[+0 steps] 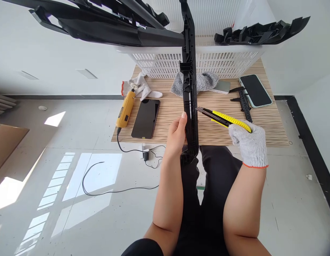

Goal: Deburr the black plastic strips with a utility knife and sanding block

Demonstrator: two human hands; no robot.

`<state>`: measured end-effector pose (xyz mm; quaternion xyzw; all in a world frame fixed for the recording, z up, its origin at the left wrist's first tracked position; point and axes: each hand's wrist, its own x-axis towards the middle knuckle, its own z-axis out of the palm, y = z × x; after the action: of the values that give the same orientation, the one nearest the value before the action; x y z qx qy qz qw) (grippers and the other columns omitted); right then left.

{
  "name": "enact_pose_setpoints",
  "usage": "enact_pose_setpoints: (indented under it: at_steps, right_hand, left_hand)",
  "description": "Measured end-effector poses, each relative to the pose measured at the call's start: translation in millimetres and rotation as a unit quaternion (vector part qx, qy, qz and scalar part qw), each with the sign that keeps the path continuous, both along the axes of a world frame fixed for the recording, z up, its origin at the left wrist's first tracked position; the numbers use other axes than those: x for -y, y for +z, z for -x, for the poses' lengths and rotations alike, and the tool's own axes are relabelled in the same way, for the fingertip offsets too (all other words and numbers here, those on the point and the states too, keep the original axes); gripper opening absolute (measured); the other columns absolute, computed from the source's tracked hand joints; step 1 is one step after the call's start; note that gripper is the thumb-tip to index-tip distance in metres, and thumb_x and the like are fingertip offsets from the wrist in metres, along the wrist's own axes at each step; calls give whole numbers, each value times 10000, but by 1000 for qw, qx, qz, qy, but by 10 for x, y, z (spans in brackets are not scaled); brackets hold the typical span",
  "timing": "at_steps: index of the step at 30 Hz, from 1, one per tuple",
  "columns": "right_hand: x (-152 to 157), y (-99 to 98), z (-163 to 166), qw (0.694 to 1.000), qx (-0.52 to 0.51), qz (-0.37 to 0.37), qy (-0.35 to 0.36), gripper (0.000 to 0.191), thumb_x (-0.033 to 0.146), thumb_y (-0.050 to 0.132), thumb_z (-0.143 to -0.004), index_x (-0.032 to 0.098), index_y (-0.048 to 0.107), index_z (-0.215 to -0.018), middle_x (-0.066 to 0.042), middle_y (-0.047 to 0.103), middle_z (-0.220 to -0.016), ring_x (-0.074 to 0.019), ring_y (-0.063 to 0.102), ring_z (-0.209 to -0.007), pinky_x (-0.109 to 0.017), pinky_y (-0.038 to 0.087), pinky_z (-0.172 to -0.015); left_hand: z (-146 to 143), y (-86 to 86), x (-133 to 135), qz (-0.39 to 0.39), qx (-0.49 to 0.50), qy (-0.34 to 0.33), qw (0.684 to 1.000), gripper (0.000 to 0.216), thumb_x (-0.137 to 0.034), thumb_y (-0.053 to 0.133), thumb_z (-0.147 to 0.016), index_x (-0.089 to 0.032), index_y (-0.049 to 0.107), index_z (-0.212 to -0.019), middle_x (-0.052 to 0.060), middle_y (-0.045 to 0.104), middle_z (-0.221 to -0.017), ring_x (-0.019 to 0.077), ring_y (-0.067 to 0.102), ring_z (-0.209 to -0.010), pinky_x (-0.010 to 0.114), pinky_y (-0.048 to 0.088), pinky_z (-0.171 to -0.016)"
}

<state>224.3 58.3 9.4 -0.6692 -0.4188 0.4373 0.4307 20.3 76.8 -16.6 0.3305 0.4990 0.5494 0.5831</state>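
A long black plastic trim part (190,85) stands nearly upright in the view, its ribbed inner side showing. My bare left hand (176,133) grips it low on its left edge, with the thumb pointing up along it. In a white knit glove with an orange cuff, my right hand (249,140) is closed around a yellow and black utility knife (226,119). The knife's blade is out, and its tip points left at the part's right edge. Whether the tip touches the plastic I cannot tell.
Behind, a white slotted basket (156,62) holds more black plastic parts (114,30). On the wood-slat table (165,122) lie a yellow rotary tool (125,109), a dark phone (146,119), a white glove (145,87), a grey cloth (206,81), a caliper (244,103) and another phone (255,90).
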Motion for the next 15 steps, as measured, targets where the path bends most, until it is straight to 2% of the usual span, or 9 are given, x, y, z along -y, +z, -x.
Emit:
enact_pose_setpoints:
  at_steps: [3, 7, 10, 13, 15]
  right_hand:
    - [0, 2, 1, 999, 10, 30, 34, 202, 317, 797, -661, 180, 735, -797, 43, 507, -486, -88, 401, -423, -234, 330, -377]
    - [1, 17, 12, 1000, 4, 9, 2, 186, 333, 770, -697, 178, 728, -789, 40, 505, -495, -87, 404, -432, -233, 338, -385]
    - [1, 26, 19, 998, 2, 41, 38, 217, 317, 798, -663, 175, 740, -816, 42, 503, -490, -88, 397, -424, -236, 322, -377]
    - [1, 22, 9, 1000, 0, 9, 1, 198, 333, 778, -691, 174, 736, -800, 40, 499, -491, -89, 406, -436, -235, 342, -390]
    - [3, 18, -12, 1000, 4, 9, 2, 204, 337, 775, -695, 172, 743, -810, 34, 516, -505, -90, 417, -442, -234, 352, -396]
  left_hand:
    - [-2, 3, 0, 0, -1, 6, 1000, 493, -683, 622, -820, -194, 685, -816, 14, 621, -682, 152, 624, -669, 269, 472, -597]
    - [-4, 22, 5, 6, -7, 2, 1000, 511, -695, 611, -819, -189, 679, -800, 27, 625, -693, 158, 620, -680, 262, 463, -574]
    - [-5, 32, 12, 4, -14, 8, 1000, 501, -687, 616, -822, -190, 676, -802, 26, 632, -713, 158, 621, -696, 254, 467, -578]
    - [-3, 32, 17, 3, -17, 5, 1000, 502, -685, 604, -833, -190, 683, -809, 25, 626, -702, 157, 626, -697, 252, 466, -571]
    - [-2, 28, 18, 5, -14, 2, 1000, 501, -685, 599, -836, -193, 691, -818, 23, 621, -686, 157, 628, -688, 255, 470, -576]
